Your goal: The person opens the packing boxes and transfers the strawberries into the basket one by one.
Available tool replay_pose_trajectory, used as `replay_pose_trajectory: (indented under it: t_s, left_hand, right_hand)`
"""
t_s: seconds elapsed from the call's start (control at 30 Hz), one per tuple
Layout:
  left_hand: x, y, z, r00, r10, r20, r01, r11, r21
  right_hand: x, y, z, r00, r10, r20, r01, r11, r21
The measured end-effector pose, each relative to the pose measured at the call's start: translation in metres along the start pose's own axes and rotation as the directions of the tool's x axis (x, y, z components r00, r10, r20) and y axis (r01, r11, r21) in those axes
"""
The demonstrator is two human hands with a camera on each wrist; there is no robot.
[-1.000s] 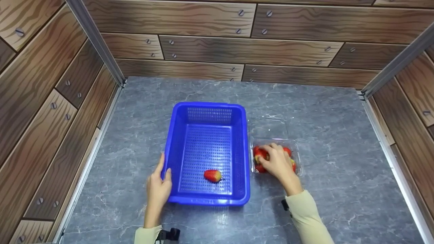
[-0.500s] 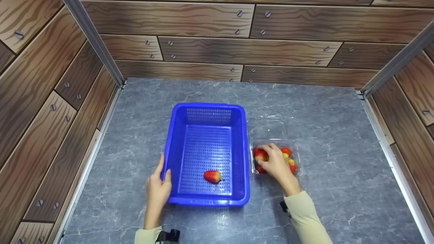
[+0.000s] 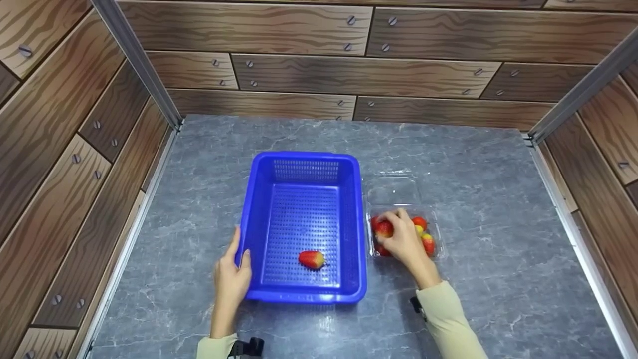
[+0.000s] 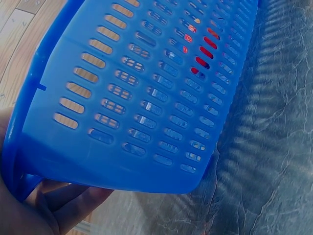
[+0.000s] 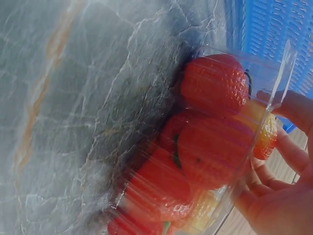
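My left hand [image 3: 232,277] grips the left rim of a blue plastic basket [image 3: 363,249]; in the left wrist view its fingers [image 4: 80,205] curl under the rim. One red strawberry with a pale yellow end [image 3: 311,259] lies on the basket floor near the front. To the right, my right hand [image 3: 402,239] reaches into an open clear plastic box [image 3: 438,249] holding several strawberries. Its thumb and fingers pinch a strawberry [image 5: 266,137] at the box's upper edge. The hand partly hides the strawberries below it in the head view.
The box's clear lid [image 3: 394,188] lies folded back behind it, close to the basket's right side. Wood-patterned walls [image 3: 299,72] border the grey marbled tabletop [image 3: 498,224] at the back and both sides.
My right hand has shifted slightly left within the box, and its fingers have closed around a strawberry. More strawberries show on its right. My left hand stays on the basket rim.
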State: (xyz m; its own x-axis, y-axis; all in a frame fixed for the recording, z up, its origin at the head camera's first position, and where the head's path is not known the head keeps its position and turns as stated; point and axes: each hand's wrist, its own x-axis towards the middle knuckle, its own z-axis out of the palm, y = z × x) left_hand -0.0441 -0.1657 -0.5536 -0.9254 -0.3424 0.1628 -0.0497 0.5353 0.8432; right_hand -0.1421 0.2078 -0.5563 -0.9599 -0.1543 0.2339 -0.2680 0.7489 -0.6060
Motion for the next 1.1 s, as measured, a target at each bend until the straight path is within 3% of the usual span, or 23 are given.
replay_pose_trajectory:
  t_s: [0.3,0.63,1.1]
  left_hand:
    - [0.001,0.0,-0.002,1.0,-0.019,0.011,0.019,1.0,0.001]
    - [0.001,0.001,-0.002,1.0,-0.014,0.008,0.014,1.0,0.008]
    - [0.0,0.0,-0.001,1.0,-0.022,0.0,0.022,1.0,0.012]
  right_hand:
    - [0.003,-0.002,-0.002,0.997,-0.054,-0.049,0.055,0.998,0.005]
    - [0.007,-0.016,-0.011,0.998,-0.024,-0.053,0.028,0.997,0.073]
    - [0.014,-0.041,-0.02,0.985,-0.148,-0.083,0.159,0.975,0.154]
